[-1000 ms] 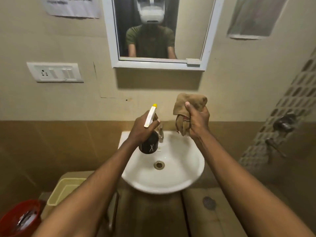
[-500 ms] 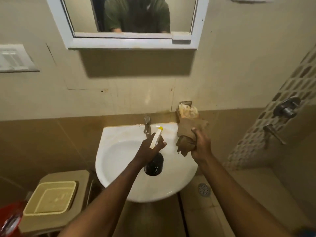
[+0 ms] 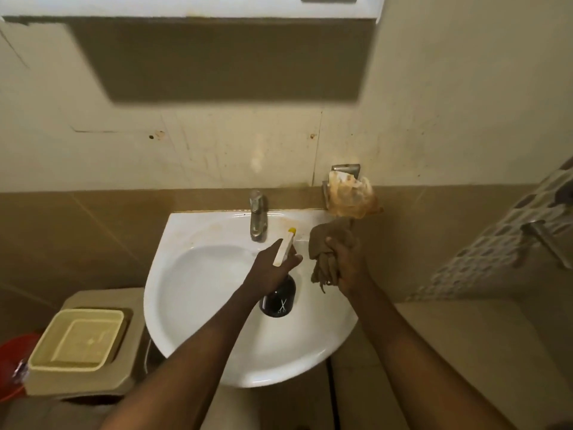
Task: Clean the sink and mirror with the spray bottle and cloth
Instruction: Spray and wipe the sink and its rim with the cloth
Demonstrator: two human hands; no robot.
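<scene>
Both forearms extend forward and converge toward the centre of the view. The left hand (image 3: 273, 268) is curled closed in a grip, thumb side up, wrist straight. The right hand (image 3: 348, 262) is fisted, knuckles facing outward, positioned just beside the left, not touching.

left hand (image 3: 269, 265) grips spray bottle (image 3: 278, 297) over white sink (image 3: 198, 305) | right hand (image 3: 349, 264) holds bunched brown cloth (image 3: 325, 252) at sink's right rim | tap (image 3: 257, 216) behind

head view, steeply down over sink (image 3: 198, 293)
</scene>
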